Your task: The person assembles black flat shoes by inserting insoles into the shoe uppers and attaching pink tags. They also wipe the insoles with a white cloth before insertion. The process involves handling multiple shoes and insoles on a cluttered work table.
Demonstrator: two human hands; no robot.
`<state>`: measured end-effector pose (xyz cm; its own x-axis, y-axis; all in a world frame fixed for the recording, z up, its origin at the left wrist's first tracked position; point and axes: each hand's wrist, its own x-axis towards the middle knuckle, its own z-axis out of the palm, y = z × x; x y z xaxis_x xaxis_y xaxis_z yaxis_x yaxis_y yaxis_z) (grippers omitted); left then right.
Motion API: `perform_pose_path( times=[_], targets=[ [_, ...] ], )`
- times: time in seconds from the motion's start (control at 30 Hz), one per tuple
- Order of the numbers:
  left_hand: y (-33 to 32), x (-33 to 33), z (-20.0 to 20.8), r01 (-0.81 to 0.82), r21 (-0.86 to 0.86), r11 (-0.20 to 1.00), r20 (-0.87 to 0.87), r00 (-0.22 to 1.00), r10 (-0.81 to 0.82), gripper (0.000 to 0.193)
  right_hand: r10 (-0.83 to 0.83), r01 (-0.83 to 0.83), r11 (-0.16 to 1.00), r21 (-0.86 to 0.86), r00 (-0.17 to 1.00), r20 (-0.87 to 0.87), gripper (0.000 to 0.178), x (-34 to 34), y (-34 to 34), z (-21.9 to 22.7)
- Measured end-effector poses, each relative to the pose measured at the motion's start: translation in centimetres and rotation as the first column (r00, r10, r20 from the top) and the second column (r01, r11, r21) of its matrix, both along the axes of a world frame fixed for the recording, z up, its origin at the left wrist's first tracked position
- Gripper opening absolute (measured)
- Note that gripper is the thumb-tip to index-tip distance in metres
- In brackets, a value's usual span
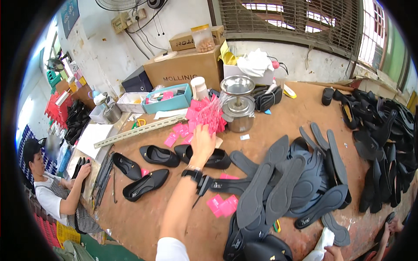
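My left hand (203, 142), a black watch strapped to its wrist, reaches forward to a heap of pink tags with strings (209, 115). Its fingers close on the near side of the heap; the fingertips are partly hidden. At the lower right edge my right hand (334, 252) shows only in part, gripping a white cloth (324, 242). Below my left hand lie black pointed flats (148, 185), one partly behind my wrist. Between my hands is a pile of grey insoles (284, 191). Loose pink tags (223, 205) lie beside it.
A steel dish on a stand (238, 93) stands right of the tags. Behind are a blue bin (167, 99) and a cardboard box (183, 69). Black shoes (383, 143) heap at the right. A co-worker (54, 187) handles shoes at left; another person's hands (385, 232) show lower right.
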<state>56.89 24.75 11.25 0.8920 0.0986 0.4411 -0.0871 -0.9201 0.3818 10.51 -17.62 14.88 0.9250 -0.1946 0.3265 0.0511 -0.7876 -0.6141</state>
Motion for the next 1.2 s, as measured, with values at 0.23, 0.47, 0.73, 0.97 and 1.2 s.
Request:
perform_pose_path(
  times=[0.23, 0.47, 0.73, 0.97, 1.2],
  targets=[
    [-2.7, 7.7, -0.2, -0.275, -0.002, 0.961, -0.268, 0.927, 0.264, 0.077, -0.014, 0.004, 0.996, -0.084, 0.992, -0.124, 0.024, 0.2, 0.0, 0.2],
    [2.4, 8.4, -1.4, -0.013, -0.019, 1.0, -0.232, 0.973, 0.008, 0.079, 0.032, -0.033, 0.999, -0.003, 0.988, -0.149, 0.02, 1.3, 0.3, 0.1],
    [5.0, 7.5, -1.9, -0.067, -0.013, 0.998, -0.036, 0.997, 0.066, 0.049, 0.019, -0.132, 0.956, -0.261, 0.919, -0.394, 0.038, 0.3, 1.7, -2.5],
    [10.4, 6.4, 1.5, -0.045, -0.038, 0.998, 0.129, 0.99, 0.05, 0.059, -0.091, -0.055, 0.782, -0.62, 0.975, -0.201, 0.027, 0.4, -4.0, -5.5],
    [4.6, -6.3, 13.1, 0.24, -0.883, 0.403, 0.046, 0.899, -0.435, 0.055, -0.361, 0.331, 0.845, -0.419, 0.932, 0.008, 0.027, 2.4, -7.7, -3.4]
  ],
)
